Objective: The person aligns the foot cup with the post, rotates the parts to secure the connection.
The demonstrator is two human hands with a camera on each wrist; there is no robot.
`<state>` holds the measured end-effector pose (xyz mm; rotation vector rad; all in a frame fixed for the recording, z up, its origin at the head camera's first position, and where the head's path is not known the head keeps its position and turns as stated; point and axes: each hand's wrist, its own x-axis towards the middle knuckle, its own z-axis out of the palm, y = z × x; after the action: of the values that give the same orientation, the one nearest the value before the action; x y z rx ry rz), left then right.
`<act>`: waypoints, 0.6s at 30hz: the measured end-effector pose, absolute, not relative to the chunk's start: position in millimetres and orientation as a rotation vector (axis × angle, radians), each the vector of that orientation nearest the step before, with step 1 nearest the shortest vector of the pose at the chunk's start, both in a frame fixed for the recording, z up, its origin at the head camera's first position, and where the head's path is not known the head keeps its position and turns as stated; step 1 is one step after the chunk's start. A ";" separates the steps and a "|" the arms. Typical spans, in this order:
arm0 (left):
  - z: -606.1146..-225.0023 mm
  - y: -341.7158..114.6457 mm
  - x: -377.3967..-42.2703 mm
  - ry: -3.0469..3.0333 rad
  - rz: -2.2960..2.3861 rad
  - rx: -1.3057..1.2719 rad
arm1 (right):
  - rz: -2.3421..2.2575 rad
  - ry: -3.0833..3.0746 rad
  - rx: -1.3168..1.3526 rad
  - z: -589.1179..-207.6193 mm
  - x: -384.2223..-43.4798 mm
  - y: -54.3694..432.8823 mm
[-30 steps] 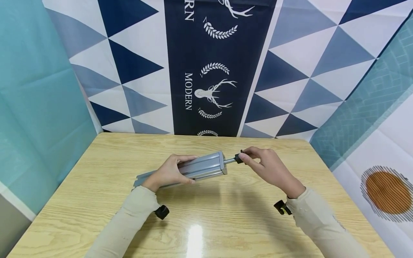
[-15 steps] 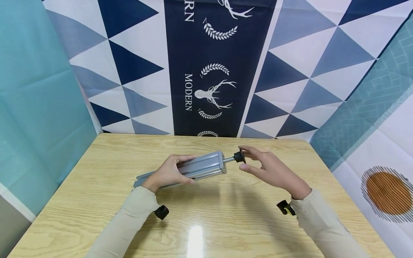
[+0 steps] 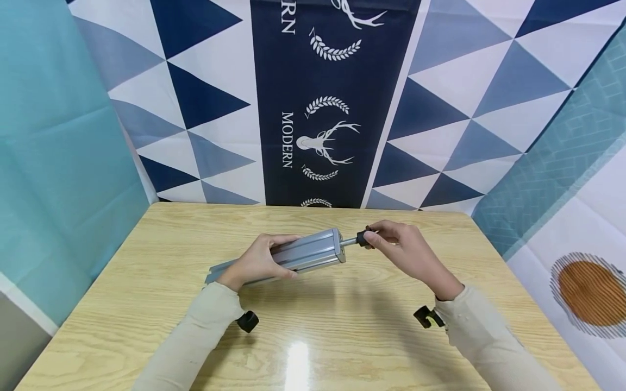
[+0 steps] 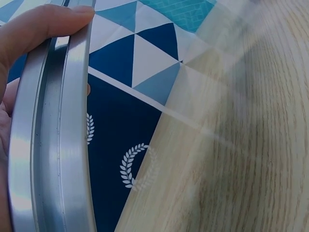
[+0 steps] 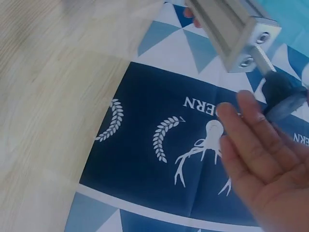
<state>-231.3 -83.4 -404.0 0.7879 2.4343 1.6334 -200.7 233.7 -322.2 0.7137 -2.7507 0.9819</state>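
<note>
Left fingers (image 3: 282,238) around metal profile (image 3: 313,251), right fingers (image 3: 386,225) around black foot (image 3: 361,239), "MODERN"-lettered cloth (image 3: 318,114) behind.

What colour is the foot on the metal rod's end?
The foot is black, seen best in the right wrist view.

I am working over a pale yellow wooden table (image 3: 303,309), its grain running mostly sideways before me. A bright patch of glare (image 3: 297,364) is shining on its nearer part. Soft shadows (image 3: 293,290) are falling across the wood, one of them stretching below the grey metal bar (image 3: 313,251) I am holding aslant; whether the bar's lower end is touching the tabletop, I cannot tell.
</note>
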 end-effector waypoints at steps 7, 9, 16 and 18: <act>-404.1 -81.0 -231.5 2.452 1.625 0.816 | 0.916 -2.778 0.666 -320.8 -200.2 234.7; -404.6 -82.5 -231.7 2.445 1.635 0.821 | 0.903 -2.792 0.723 -321.9 -200.1 236.2; -405.4 -86.1 -231.6 2.438 1.640 0.819 | 0.760 -2.781 0.973 -321.1 -197.5 240.0; -404.6 -86.5 -231.4 2.438 1.643 0.819 | 0.712 -2.730 1.026 -320.2 -198.5 239.6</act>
<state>-231.4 -86.5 -404.6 0.8185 2.4383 1.6429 -198.5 239.6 -320.2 1.0259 -2.7305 0.7121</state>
